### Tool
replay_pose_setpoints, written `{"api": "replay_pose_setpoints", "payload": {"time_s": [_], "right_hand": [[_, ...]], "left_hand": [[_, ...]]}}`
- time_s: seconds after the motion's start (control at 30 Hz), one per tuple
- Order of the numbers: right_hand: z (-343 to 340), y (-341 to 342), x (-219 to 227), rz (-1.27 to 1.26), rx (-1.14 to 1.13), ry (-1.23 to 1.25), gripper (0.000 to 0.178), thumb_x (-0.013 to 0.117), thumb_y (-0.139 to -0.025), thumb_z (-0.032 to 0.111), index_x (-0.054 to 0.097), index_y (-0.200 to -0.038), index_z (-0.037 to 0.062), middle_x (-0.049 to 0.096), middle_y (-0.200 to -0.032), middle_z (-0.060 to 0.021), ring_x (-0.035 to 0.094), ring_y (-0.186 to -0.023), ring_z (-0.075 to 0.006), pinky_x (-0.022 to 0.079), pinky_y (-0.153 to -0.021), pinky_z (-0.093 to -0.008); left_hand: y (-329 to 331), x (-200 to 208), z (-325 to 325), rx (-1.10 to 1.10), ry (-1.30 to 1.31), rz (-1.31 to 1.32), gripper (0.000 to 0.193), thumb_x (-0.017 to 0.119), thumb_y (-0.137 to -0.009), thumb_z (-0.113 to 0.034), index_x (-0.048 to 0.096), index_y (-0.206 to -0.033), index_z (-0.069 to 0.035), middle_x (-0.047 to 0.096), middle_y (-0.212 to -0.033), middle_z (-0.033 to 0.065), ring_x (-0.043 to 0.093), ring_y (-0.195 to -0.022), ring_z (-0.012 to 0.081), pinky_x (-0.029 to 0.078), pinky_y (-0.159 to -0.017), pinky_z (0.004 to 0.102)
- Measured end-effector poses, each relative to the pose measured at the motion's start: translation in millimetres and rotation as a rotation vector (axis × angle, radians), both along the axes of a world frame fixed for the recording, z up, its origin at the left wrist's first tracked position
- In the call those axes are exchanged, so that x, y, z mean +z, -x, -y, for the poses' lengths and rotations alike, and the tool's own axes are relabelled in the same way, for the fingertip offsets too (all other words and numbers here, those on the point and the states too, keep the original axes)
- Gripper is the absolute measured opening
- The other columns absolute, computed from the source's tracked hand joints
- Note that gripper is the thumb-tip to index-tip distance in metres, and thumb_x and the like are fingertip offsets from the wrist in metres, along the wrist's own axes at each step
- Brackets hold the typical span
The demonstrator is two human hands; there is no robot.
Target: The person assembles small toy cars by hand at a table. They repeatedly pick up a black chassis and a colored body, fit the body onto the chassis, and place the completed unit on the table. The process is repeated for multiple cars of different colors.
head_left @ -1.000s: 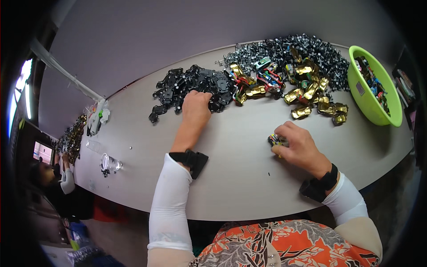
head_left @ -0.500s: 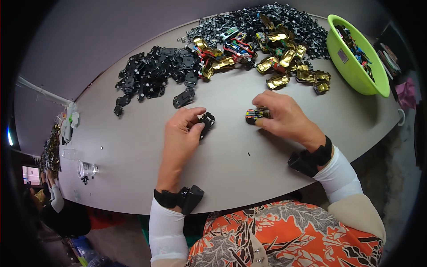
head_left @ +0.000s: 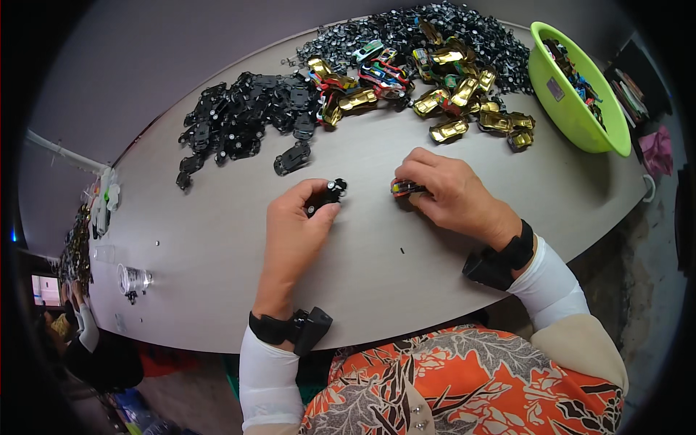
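Between the thumb and fingers of my left hand point(head_left: 299, 225) is a black toy car chassis point(head_left: 336, 188), tilted so that its wheels show. My right hand point(head_left: 460, 194) grips a small toy car body point(head_left: 400, 188) with red and yellow on it; the fingers cover most of it. Both parts are held just above the grey table point(head_left: 362, 290), apart from each other. Beyond my left hand lies a single black chassis point(head_left: 293, 157), and past my right hand a gold car body point(head_left: 449, 130).
Black chassis point(head_left: 239, 116) are heaped at the far left, gold and coloured car bodies point(head_left: 464, 90) at the far middle, small wheel parts point(head_left: 348, 43) behind. A green basin point(head_left: 580, 119) stands at right. Clear cup point(head_left: 133, 278) at left; another person's arm point(head_left: 88, 326) beyond.
My left hand has tipped the chassis, bringing its wheels into view. My right hand has turned the car body, so less of its top shows. The whole view has shifted slightly.
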State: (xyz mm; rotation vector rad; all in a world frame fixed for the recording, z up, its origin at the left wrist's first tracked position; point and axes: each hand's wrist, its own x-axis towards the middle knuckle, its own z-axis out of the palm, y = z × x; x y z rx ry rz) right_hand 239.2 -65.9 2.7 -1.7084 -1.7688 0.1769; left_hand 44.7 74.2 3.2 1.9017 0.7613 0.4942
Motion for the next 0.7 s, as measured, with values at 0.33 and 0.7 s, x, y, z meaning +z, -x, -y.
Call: {"api": "replay_pose_setpoints", "payload": {"time_s": [0.33,0.7], "right_hand": [[1.7,11.3,11.9,-0.325,-0.004,0.049,0.034,0.062,-0.066,-0.003,0.052,-0.097,0.0035,0.054,-0.085,-0.0109,0.057,-0.068,-0.0270,0.047,-0.061,-0.0346],[4.0,0.1,5.6,-0.527,-0.184,-0.004,0.018,0.051,-0.071,-0.007,0.057,-0.087,-0.0028,0.054,-0.075,-0.0065,0.051,-0.066,-0.0113,0.042,-0.060,-0.0253]], "left_hand": [[-12.3,-4.0,14.0,-0.044,0.849,0.268,0.028,0.058,-0.080,-0.001,0.045,-0.104,-0.001,0.062,-0.093,0.0142,0.065,-0.081,0.0236,0.058,-0.062,0.0346],[-27.8,-6.1,29.9,0.022,0.789,0.246,0.042,0.063,-0.076,0.003,0.042,-0.112,-0.002,0.063,-0.089,0.0117,0.065,-0.074,0.0200,0.057,-0.053,0.0286]]}}
